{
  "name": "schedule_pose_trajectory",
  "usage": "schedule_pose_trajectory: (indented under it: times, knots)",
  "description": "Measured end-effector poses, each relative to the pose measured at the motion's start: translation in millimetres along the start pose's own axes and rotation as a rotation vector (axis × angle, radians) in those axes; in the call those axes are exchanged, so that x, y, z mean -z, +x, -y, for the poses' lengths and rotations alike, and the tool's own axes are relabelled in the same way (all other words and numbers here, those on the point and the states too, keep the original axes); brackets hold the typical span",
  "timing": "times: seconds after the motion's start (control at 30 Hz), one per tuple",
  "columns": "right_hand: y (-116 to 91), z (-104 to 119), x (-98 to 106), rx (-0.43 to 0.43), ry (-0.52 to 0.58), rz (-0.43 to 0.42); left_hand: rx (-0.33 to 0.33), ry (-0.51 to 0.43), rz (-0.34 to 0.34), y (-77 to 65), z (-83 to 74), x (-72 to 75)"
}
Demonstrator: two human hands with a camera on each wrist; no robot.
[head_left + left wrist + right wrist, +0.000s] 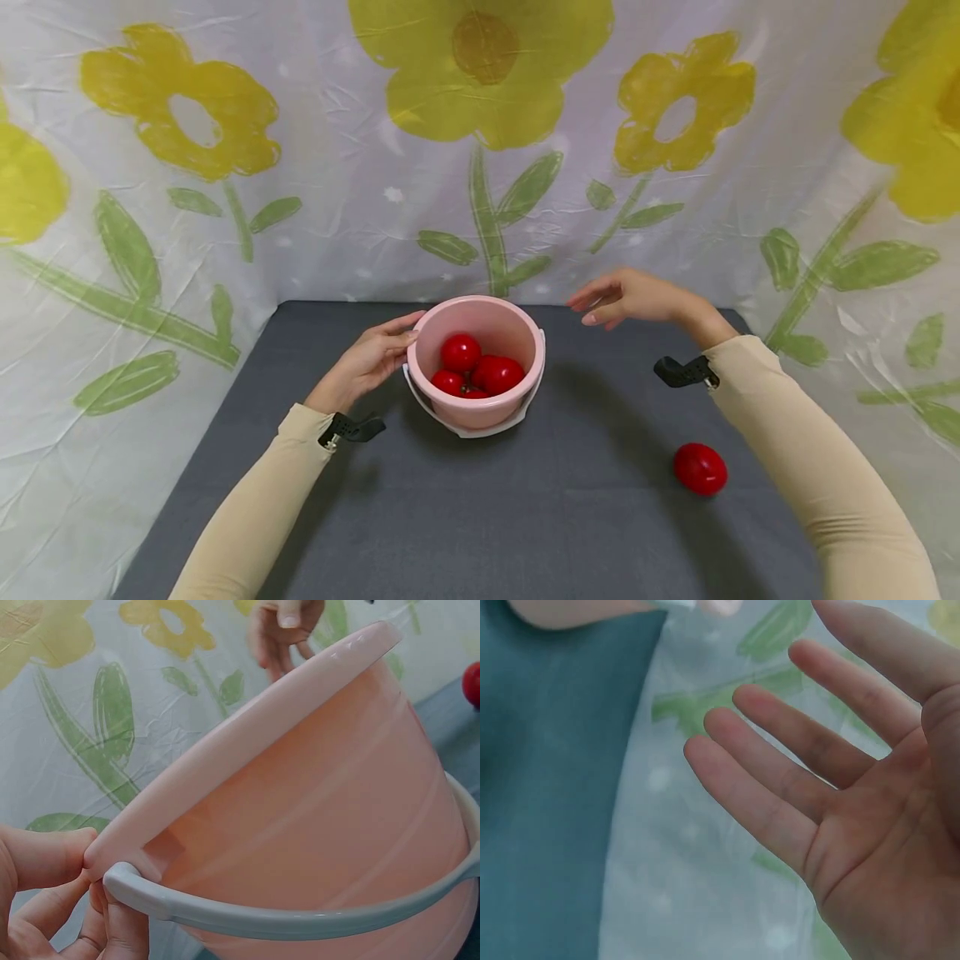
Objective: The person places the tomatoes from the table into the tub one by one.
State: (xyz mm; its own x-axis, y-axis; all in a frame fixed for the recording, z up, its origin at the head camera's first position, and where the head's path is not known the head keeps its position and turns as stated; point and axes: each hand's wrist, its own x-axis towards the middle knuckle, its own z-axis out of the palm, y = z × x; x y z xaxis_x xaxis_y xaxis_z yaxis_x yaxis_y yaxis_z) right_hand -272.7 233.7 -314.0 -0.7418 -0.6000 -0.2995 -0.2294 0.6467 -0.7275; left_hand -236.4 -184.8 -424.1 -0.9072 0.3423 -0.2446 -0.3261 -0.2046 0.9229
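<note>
A pink bucket (476,408) stands toward the back of the dark table, with several glossy red tomatoes (460,352) inside. Its white handle (300,921) hangs down along the near side. At the left of the bucket, my left hand (375,354) pinches the rim between thumb and fingers, close by the handle's joint. My right hand (633,298) is in the air to the right of the bucket, fingers spread and holding nothing. Another red tomato (700,469) lies on the table at the right, near my right forearm.
The dark cloth-covered table (480,517) reaches back to a hanging white curtain (337,208) with yellow flowers, which also lines both sides. Black straps (684,372) sit on both wrists over the beige sleeves.
</note>
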Motion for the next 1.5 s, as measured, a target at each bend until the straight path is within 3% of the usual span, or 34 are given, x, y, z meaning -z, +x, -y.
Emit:
schedule_pose_trajectory:
  times: [0.57, 0.93, 1.27, 1.5]
  knots:
    - [-81.9, -99.6, -21.3, -0.101, 0.1, -0.045, 0.013, 0.028, -0.007, 2.2, 0.2, -3.6]
    - [-119.1, -143.9, -43.9, -0.116, 0.155, 0.01, 0.017, 0.021, -0.015, 1.2, -0.7, -3.4]
    - [-136.8, -170.6, -62.2, -0.123, 0.222, 0.06, 0.016, 0.027, -0.011, -0.2, -1.8, -2.3]
    - [-142.5, -180.2, -73.8, -0.127, 0.321, 0.142, 0.01, 0.024, -0.005, -0.4, -1.4, -1.4]
